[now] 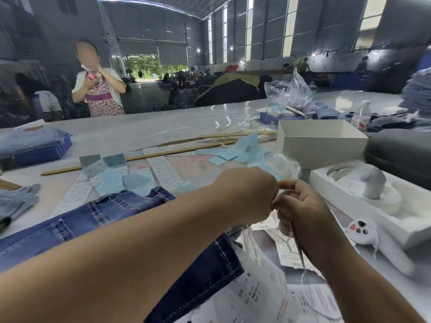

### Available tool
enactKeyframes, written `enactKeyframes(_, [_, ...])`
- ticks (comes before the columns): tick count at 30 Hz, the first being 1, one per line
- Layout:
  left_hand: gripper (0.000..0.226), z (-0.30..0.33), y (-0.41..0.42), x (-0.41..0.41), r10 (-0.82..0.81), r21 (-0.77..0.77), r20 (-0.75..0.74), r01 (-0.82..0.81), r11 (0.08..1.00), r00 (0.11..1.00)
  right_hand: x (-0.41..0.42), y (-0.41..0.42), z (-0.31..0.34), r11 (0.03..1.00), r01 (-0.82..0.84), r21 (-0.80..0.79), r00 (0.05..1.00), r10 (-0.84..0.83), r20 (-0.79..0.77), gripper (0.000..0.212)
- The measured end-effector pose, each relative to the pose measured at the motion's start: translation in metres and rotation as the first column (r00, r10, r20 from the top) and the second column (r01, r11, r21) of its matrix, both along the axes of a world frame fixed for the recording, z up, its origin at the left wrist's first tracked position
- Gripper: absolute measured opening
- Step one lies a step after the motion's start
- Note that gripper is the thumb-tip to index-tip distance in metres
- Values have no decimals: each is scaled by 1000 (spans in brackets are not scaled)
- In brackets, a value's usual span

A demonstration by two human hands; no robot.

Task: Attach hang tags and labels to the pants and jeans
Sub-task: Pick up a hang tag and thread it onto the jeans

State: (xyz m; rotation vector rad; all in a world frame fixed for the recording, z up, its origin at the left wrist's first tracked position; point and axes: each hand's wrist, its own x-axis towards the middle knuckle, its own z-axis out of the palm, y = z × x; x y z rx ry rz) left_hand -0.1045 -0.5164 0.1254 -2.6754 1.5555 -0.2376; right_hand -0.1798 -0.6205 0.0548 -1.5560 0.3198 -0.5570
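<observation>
Dark blue jeans (112, 220) lie across the table in front of me, partly under my left forearm. My left hand (247, 194) and my right hand (303, 213) meet above the jeans' right edge, fingers curled. Both pinch a thin whitish tag string (291, 236) that hangs down from my right hand. A pale hang tag (265, 223) shows just below the two hands, mostly hidden. Strips of white labels (163, 170) and blue paper tags (233, 152) lie farther back on the table.
A white open box (321, 145) and a white tray with a grey moulded piece (373, 185) stand at the right. Printed paper sheets (261, 292) lie near me. Blue baskets with folded jeans (35, 145) sit at left. A person stands beyond the table (100, 85).
</observation>
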Motion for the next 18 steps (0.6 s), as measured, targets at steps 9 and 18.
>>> enactKeyframes(9, [15, -4, -47, 42, 151, -193, 37, -141, 971, 988, 6, -51, -34, 986, 74, -151, 970, -106, -217, 20])
enactKeyframes(18, [26, -40, -79, 60, 279, -141, -136, -297, 944, 951, 17, -88, -70, 871, 115, -478, 863, -326, -385, 8])
